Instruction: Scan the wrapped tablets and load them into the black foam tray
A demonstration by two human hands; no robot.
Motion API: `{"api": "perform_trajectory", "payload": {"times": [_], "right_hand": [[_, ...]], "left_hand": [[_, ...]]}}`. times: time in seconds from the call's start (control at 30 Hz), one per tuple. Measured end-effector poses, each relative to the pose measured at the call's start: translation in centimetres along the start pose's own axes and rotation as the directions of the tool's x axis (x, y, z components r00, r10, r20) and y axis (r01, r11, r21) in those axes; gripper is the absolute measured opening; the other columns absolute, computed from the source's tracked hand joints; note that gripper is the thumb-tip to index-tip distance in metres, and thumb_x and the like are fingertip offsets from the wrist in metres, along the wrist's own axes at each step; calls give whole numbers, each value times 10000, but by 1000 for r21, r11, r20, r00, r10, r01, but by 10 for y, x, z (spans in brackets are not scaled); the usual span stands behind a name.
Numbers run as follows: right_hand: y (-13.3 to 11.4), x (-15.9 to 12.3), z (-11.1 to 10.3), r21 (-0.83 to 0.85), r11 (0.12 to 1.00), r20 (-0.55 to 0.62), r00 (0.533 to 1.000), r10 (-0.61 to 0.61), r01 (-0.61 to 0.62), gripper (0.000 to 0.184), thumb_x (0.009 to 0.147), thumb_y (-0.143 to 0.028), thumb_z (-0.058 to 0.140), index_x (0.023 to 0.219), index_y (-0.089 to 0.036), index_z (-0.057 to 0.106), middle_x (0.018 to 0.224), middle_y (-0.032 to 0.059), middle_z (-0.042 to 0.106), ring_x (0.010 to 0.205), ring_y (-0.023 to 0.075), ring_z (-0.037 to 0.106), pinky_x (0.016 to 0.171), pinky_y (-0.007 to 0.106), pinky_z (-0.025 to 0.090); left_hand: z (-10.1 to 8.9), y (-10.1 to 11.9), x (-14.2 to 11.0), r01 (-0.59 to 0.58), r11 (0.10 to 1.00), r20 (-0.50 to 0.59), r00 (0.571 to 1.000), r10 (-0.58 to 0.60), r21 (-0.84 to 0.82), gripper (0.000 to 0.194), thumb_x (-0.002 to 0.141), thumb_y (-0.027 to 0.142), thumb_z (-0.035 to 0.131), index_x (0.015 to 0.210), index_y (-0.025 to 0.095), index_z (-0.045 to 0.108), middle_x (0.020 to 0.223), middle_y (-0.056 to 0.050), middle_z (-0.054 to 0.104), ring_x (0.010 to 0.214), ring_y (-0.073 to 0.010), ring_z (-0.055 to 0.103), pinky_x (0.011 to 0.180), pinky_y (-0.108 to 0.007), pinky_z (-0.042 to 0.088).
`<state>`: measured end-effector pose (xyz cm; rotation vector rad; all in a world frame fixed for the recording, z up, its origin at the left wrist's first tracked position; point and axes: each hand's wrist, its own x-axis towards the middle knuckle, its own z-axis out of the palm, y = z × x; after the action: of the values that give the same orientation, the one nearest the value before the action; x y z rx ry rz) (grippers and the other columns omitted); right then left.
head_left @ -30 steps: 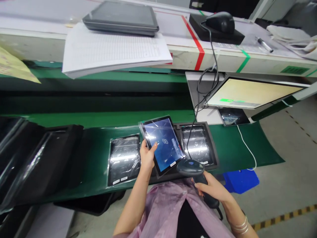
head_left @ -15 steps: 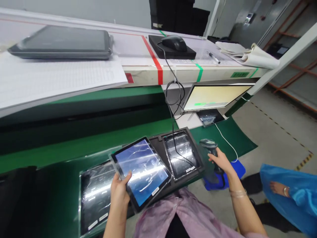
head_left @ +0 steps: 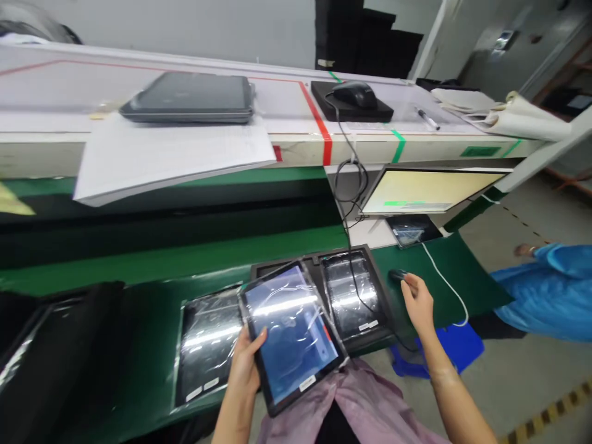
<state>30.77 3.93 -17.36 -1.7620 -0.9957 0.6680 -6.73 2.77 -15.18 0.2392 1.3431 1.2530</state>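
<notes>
My left hand (head_left: pixel 245 364) is closed on the left edge of a tablet (head_left: pixel 289 333) in clear film, thumb over the screen. The screen is lit blue, with a white label on the lower bezel. At the right end of the bench, my right hand (head_left: pixel 419 302) is closed around a dark barcode scanner (head_left: pixel 398 275), held low by the green mat; most of the scanner is hidden behind the fingers. Between the hands, a second film-wrapped tablet (head_left: pixel 354 293) lies in a dark foam tray (head_left: pixel 383 308). Another wrapped tablet (head_left: pixel 210 342) rests on the mat beyond my left hand.
A monitor (head_left: pixel 430 190) stands at the back right, with a cabled tablet (head_left: pixel 414 230) before it. A black cable (head_left: pixel 346 228) hangs from the shelf across the tray. The shelf holds a mouse (head_left: pixel 356 94) and papers (head_left: pixel 176 151). A person in blue (head_left: pixel 550 290) is at right.
My right hand has lowered and turned the scanner, which now shows only its end. The left-hand tablet's screen now shows a red patch. The view has shifted left; the person in blue has moved away.
</notes>
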Motion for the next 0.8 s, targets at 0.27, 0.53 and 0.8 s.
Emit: {"api": "perform_trajectory", "payload": {"times": [0.27, 0.53, 0.8], "right_hand": [[-54, -124, 66, 290, 879, 607, 783, 136, -378, 639, 709, -597, 719, 1216, -232, 588, 1311, 98, 591, 1216, 279, 553, 1050, 415, 439], [-27, -118, 46, 115, 978, 482, 871, 97, -173, 631, 735, -581, 678, 1203, -171, 574, 1253, 120, 624, 1129, 274, 592, 980, 373, 469], [-12, -97, 20, 40, 994, 282, 955, 90, -106, 654, 706, -609, 674, 1174, -162, 575, 1180, 113, 648, 1119, 291, 574, 1009, 413, 402]], "left_hand": [[14, -11, -5, -176, 943, 328, 941, 78, 281, 611, 670, 471, 683, 1217, 232, 550, 1141, -106, 674, 983, -284, 660, 829, -384, 527], [-125, 10, 65, 195, 579, -461, 814, 355, 791, 928, 698, 451, 642, 1385, -47, 265, 1472, -371, 174, 1406, -514, 50, 1051, -656, 224], [-198, 15, 106, 392, 388, -514, 806, 293, 834, 1049, 437, 602, 798, 1196, -61, 507, 1268, -374, 491, 1231, -503, 448, 973, -541, 417]]}}
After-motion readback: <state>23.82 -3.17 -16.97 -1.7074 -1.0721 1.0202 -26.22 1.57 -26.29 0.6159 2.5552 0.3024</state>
